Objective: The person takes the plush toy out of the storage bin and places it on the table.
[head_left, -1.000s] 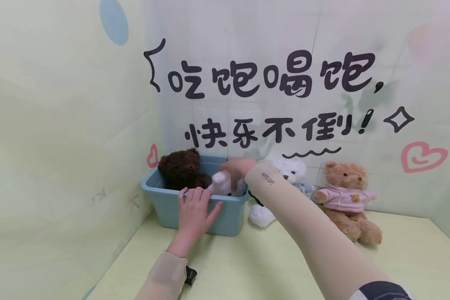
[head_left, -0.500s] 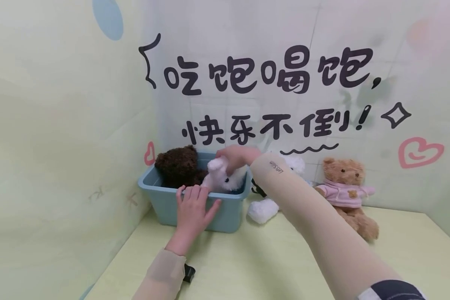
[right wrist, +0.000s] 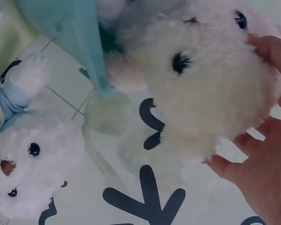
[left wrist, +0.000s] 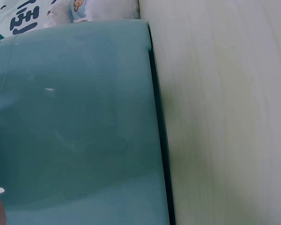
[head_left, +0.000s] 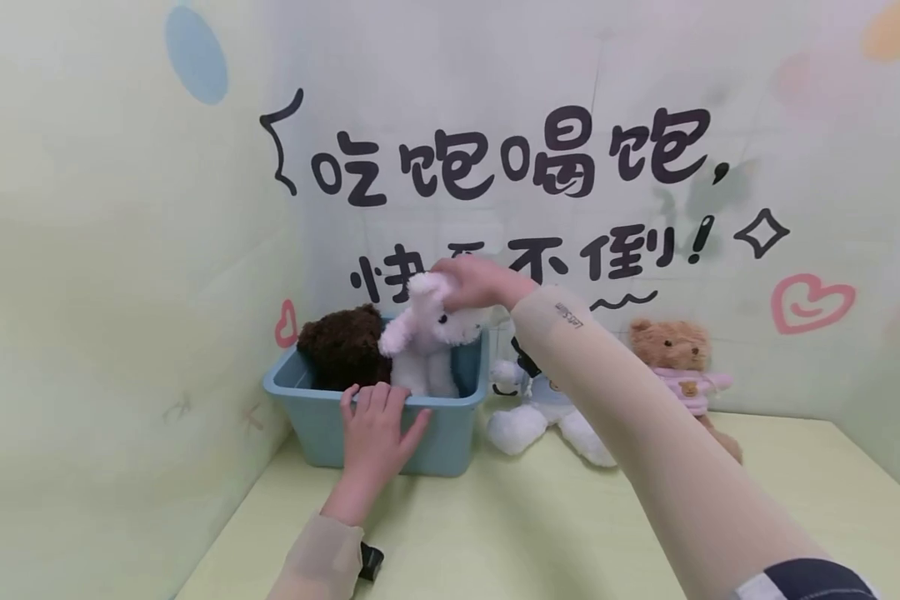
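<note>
1. Nearest in the head view, lower left of centre, the left hand [head_left: 377, 433] is laid against the front of the blue tub [head_left: 444, 446], fingers spread and only loosely bent, tips rested on the rim, thumb held off to the side, and nothing seems to be grasped (in the left wrist view just a sliver of it is caught at the lower left edge)
2. The tub is set lengthwise across the frame on the table [head_left: 495, 525], left of centre
3. Just behind that rim, centre frame, is the pale plush toy [head_left: 427, 333], stood in the tub with its long axis near vertical, head up and turned toward frame right, feet hidden by the front wall, so whether the bottom is touched can't be told
4. Key bit imo: the toy's head is gripped from above by the right hand [head_left: 471, 282], thumb and fingers wrapped round it with little gap, so that's the nearer hand, while the toy lies above and right of the left one
5. Left half of the tub is taken up by a dark brown bear [head_left: 343, 350]
6. Right of the tub, the white bear [right wrist: 40, 164] is partly hidden by the right sleeve [head_left: 637, 417]; further right a tan bear [head_left: 671, 346] is propped by the lettered wall [head_left: 645, 67]
</note>
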{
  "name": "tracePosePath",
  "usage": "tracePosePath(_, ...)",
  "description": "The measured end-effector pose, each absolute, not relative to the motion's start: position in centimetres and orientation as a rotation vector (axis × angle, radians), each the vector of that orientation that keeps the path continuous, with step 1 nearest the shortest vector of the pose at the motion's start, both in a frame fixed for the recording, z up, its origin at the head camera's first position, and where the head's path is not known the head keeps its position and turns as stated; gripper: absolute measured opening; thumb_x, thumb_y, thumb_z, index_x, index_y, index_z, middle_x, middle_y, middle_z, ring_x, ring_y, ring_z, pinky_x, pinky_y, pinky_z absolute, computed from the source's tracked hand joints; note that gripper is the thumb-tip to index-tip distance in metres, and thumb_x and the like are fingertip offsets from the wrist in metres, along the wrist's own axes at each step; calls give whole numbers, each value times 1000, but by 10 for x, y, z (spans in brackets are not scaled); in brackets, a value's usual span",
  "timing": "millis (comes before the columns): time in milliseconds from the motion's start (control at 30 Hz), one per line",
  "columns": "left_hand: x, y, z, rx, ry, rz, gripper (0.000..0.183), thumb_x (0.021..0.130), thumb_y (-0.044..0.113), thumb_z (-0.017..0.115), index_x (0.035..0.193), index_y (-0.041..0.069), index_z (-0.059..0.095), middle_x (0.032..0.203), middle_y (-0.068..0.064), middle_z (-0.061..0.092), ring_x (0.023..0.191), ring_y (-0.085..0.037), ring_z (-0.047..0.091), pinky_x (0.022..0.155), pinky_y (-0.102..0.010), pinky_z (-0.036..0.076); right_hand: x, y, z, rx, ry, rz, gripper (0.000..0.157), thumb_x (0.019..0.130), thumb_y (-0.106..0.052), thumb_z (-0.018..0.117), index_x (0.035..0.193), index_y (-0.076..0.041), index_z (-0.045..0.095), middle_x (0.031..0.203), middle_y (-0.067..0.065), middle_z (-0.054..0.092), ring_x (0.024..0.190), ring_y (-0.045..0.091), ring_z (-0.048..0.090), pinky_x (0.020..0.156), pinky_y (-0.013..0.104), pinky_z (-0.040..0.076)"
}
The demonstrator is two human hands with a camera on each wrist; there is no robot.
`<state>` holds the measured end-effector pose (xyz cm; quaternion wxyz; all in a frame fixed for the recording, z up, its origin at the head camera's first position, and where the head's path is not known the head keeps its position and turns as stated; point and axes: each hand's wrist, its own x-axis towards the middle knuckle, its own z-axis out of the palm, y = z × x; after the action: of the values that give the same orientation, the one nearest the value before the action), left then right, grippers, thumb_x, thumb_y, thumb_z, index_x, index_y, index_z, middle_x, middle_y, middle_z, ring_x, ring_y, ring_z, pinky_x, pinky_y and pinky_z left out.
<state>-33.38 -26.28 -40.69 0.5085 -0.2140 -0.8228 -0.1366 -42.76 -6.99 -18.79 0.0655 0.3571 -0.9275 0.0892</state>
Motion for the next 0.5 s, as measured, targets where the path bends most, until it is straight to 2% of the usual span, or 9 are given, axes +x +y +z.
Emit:
tracePosePath(200, -331, -263, -407, -521, -1980, -345, 53, 98, 56, 38, 98, 7, 57, 91, -11, 53, 89, -34, 48, 98, -58, 25, -422, -69, -168, 948, -2690, 206, 56, 83, -26, 64, 136, -17, 51, 122, 8, 55, 105, 24, 51, 89, 41, 43)
tracePosePath(367, -334, -263, -407, -531, -1974, -354, 54, 98, 57, 38, 98, 7, 58, 92, -11, 53, 89, -33, 48, 97, -59, 25, -416, -66, -155, 827, -2648, 107, 54, 86, -36, 60, 138, -27, 48, 121, 7, 54, 107, 26, 49, 87, 51, 41)
tracePosePath(500, -335, -263, -408, -541, -1981, -355, 49, 97, 54, 41, 99, 8, 58, 92, -11, 54, 90, -33, 48, 97, -58, 25, -412, -61, -154, 770, -2646, 86, 53, 88, -40, 57, 139, -29, 47, 120, 7, 54, 109, 27, 48, 87, 53, 39)
